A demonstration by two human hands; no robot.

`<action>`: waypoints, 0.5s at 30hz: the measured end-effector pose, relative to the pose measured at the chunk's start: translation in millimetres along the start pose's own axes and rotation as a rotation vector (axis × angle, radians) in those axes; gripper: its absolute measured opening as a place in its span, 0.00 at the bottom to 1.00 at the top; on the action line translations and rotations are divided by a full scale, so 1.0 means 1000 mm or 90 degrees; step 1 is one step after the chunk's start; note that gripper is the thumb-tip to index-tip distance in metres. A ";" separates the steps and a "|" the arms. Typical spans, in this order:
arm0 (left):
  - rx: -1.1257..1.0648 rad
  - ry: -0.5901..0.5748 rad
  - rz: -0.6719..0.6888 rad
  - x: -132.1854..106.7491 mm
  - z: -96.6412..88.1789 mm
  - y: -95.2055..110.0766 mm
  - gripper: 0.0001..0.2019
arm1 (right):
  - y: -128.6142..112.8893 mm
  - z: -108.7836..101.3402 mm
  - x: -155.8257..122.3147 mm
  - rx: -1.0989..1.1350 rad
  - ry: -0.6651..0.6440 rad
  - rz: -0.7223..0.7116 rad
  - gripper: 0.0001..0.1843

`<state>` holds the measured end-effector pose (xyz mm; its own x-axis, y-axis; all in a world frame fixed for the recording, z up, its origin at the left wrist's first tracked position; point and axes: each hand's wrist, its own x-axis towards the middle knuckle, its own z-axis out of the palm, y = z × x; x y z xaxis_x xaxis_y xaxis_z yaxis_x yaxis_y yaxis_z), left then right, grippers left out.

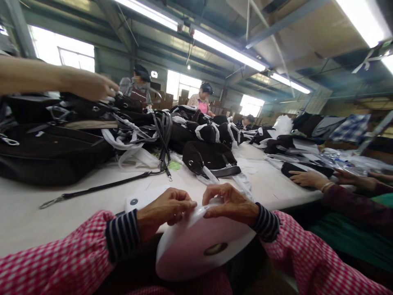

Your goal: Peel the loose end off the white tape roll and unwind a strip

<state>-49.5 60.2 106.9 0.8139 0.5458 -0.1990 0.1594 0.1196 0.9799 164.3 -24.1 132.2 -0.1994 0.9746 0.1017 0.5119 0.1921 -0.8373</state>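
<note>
A large white disc-shaped roll (184,254) with a round hole in its side stands tilted at the table's near edge, against my lap. My left hand (172,207) is closed in a pinch at the roll's upper edge, on what looks like a thin white strip or film. Facing it, my right hand (227,203) curls thumb and fingers around the same edge. The tips of both hands are a short gap apart. Just behind lies a white piece with a dark round spot (134,201). A black bag (211,159) with white wrapping on its straps rests beyond my hands.
Black bags (52,151) pile up along the table (270,184). A black strap with metal clips (104,189) lies at left. One person's arm (61,80) reaches in from the left; another's hand (310,180) touches a black bag at right. People (201,102) stand across the table.
</note>
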 end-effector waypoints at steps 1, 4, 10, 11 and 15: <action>0.010 -0.010 0.000 0.001 0.000 0.001 0.22 | -0.002 0.001 0.000 -0.012 0.004 -0.010 0.19; 0.034 -0.038 -0.006 0.003 0.001 0.009 0.23 | -0.008 0.003 -0.002 -0.055 0.005 -0.010 0.17; 0.014 -0.030 -0.039 -0.005 0.006 0.018 0.21 | -0.020 0.011 -0.017 -0.253 0.073 -0.029 0.11; 0.010 -0.035 -0.042 -0.007 0.006 0.017 0.20 | -0.021 0.013 -0.020 -0.284 0.079 -0.045 0.11; 0.031 -0.079 -0.051 -0.011 0.003 0.011 0.19 | -0.020 0.021 -0.030 -0.346 0.102 -0.107 0.07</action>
<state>-55.0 52.9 120.0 0.8598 0.4294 -0.2764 0.2510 0.1161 0.9610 142.5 -59.5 135.1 -0.2081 0.9230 0.3236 0.8477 0.3353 -0.4111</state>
